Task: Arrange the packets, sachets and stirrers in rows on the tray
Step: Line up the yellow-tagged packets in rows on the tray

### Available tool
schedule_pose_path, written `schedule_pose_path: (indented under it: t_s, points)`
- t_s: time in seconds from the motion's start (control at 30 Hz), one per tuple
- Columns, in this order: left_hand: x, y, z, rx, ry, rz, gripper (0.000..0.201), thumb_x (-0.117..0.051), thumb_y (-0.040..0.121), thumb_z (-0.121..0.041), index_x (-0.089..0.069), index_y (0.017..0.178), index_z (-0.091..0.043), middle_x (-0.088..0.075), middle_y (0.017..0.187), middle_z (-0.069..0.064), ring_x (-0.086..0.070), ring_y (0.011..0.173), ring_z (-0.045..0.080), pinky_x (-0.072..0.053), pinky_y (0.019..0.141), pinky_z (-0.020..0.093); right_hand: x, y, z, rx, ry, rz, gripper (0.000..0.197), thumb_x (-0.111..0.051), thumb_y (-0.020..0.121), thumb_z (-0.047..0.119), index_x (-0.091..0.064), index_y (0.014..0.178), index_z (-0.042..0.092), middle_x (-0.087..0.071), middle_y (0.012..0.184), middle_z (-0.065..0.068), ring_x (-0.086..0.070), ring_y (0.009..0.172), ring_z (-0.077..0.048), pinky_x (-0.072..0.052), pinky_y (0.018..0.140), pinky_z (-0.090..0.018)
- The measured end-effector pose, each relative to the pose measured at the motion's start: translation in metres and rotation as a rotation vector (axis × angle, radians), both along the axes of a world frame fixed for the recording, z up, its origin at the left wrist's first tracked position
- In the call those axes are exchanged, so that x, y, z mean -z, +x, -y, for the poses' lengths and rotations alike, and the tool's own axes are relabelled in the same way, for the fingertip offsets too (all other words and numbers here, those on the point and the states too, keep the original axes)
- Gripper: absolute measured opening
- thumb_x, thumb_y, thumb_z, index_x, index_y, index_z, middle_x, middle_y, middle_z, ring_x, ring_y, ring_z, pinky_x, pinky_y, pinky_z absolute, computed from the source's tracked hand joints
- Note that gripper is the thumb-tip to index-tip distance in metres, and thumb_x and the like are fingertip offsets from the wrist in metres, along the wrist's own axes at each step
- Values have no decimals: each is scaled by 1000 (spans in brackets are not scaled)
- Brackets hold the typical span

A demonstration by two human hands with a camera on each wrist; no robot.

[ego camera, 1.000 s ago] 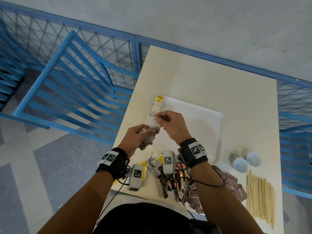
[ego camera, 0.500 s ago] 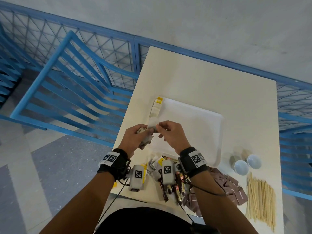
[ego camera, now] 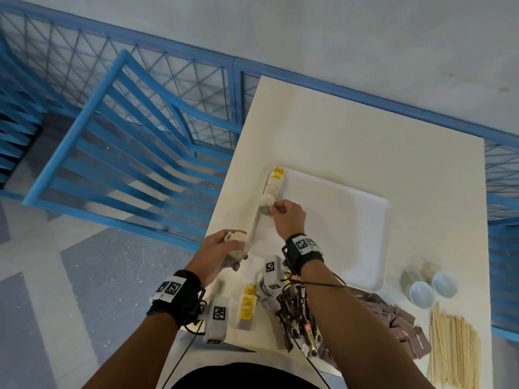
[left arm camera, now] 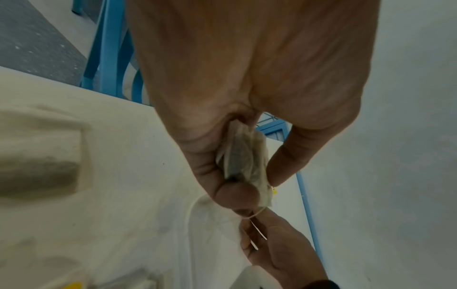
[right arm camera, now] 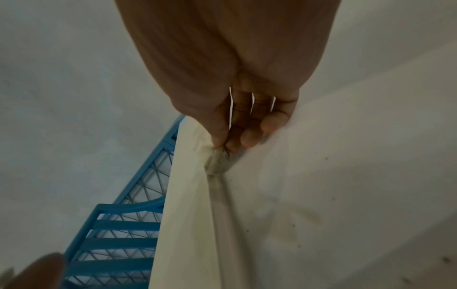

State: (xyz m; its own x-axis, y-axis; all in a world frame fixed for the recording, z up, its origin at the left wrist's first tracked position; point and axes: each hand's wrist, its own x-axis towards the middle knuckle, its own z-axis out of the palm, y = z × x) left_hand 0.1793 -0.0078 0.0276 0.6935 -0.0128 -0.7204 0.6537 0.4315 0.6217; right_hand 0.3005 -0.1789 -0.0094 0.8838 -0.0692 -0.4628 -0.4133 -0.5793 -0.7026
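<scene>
A white tray (ego camera: 351, 228) lies on the cream table (ego camera: 351, 130). A row of tea bags (ego camera: 273, 182) with yellow tags runs down its left edge. My right hand (ego camera: 276, 210) pinches one tea bag (ego camera: 265, 206) at the near end of that row; in the right wrist view the tea bag (right arm camera: 217, 159) sits between thumb and fingers against the tray rim (right arm camera: 217, 205). My left hand (ego camera: 236, 252) grips a bundle of tea bags (ego camera: 237, 247) near the tray's front-left corner, and this bundle (left arm camera: 245, 162) shows again in the left wrist view.
At the table's near edge lie more tagged tea bags (ego camera: 248, 304), dark stick sachets (ego camera: 299, 315), brown packets (ego camera: 398, 321) and wooden stirrers (ego camera: 452, 349). Two small white bowls (ego camera: 421, 293) stand right of the tray. A blue chair (ego camera: 126, 164) and railing are off the table's left side.
My right hand drew one tea bag away from the left hand's bundle and carried it forward to the row on the tray's left edge. The left hand stayed back holding the bundle.
</scene>
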Motion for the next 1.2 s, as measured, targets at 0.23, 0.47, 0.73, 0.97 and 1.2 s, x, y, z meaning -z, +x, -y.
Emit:
schedule_pose_path:
  t_s: [0.23,0.47,0.73,0.97,1.2]
  points:
    - [7,-1,-8,35,36,43,23,-63,96,2,-65,119,6,-67,93,23,-64,80,32,-52,54,33,4,4,-6,99,-59,8,10,-73,90,20,-73,98,14,-67,84,5,-62,87,-15,-43,70,-13]
    - [1,4,-6,39,81,96,27,-67,95,0,-66,122,-3,-70,93,22,-66,79,29,-53,57,32,-17,-5,-1,186,-12,77,17,-72,91,24,-67,104,13,-63,80,9,-53,70,3,-40,60,-5]
    - [-5,8,5,-4,143,138,32,-69,94,0,-66,124,-10,-69,108,21,-70,85,31,-58,60,32,-59,-46,3,-351,228,-13,17,-68,95,39,-78,99,26,-74,88,14,-65,73,1,-49,75,-17]
    - [-13,4,15,0,146,142,19,-71,95,-8,-69,113,-4,-74,93,18,-68,76,26,-57,58,32,-63,-59,11,-258,206,225,7,-71,93,22,-77,92,18,-74,89,12,-65,81,-2,-50,79,-18]
    - [-19,-2,29,29,180,149,25,-74,94,-24,-69,101,0,-69,81,17,-62,70,29,-50,54,32,-70,-59,18,-185,222,229,6,-68,94,21,-74,92,20,-73,79,10,-69,72,-8,-49,70,-16]
